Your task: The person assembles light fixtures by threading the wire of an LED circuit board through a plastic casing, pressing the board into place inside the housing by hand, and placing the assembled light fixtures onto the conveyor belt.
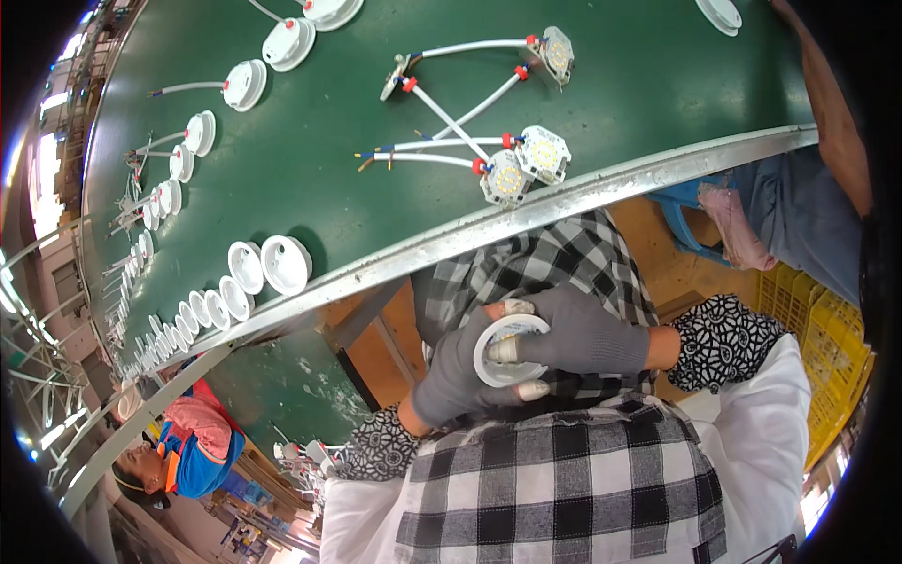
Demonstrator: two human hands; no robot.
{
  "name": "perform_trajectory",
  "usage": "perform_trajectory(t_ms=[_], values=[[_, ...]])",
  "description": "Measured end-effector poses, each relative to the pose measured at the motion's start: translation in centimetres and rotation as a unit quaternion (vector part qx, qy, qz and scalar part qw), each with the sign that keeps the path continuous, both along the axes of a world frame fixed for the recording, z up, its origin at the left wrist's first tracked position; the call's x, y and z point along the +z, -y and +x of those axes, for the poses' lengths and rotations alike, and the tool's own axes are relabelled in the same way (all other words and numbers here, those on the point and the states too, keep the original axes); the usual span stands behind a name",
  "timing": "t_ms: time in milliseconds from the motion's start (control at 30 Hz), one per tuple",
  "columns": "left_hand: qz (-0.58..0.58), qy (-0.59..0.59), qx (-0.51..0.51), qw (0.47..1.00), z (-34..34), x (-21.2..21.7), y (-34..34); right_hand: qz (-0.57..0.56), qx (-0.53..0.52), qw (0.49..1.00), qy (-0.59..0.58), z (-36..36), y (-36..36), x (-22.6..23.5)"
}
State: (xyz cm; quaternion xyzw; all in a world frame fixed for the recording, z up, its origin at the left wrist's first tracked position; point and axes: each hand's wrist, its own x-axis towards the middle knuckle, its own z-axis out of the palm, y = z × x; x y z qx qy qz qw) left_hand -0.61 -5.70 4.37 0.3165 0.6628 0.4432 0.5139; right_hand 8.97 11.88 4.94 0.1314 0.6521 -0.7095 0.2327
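Both my hands wear grey gloves and hold one white round lamp housing (502, 350) over my lap, below the belt's metal edge. My left hand (453, 376) cups it from the left and underneath. My right hand (581, 331) grips it from the right, fingertips on its rim. On the green conveyor belt (310, 160) above lie several small square LED boards with white cables (526, 160) and red connectors.
A long row of white round housings (268, 265) runs along the belt's left side, with more wired ones (246, 85) farther up. Another person in blue and orange (193, 451) sits at lower left. Yellow crates (817, 329) stand at right, beside another person's arm (836, 122).
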Motion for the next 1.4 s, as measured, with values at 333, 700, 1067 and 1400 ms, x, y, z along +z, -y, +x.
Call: perform_trajectory(t_ms=[333,700,1067,1400], values=[[0.018,0.125,0.121,0.985,1.3,-0.8,1.0,0.020,0.014,0.999,-0.029,0.4,-0.1,-0.5],[-0.018,-0.033,0.016,0.999,1.4,-0.8,0.9,0.042,-0.062,0.997,-0.022,1.4,1.1,-0.8],[0.013,0.058,0.096,0.994,0.0,-1.4,1.4,-0.001,0.043,0.999,-0.032,-0.3,-1.5,-0.5],[0.029,0.005,0.072,0.997,-0.2,-0.9,1.8,0.065,0.035,0.997,-0.038,-0.4,-0.3,0.1]])
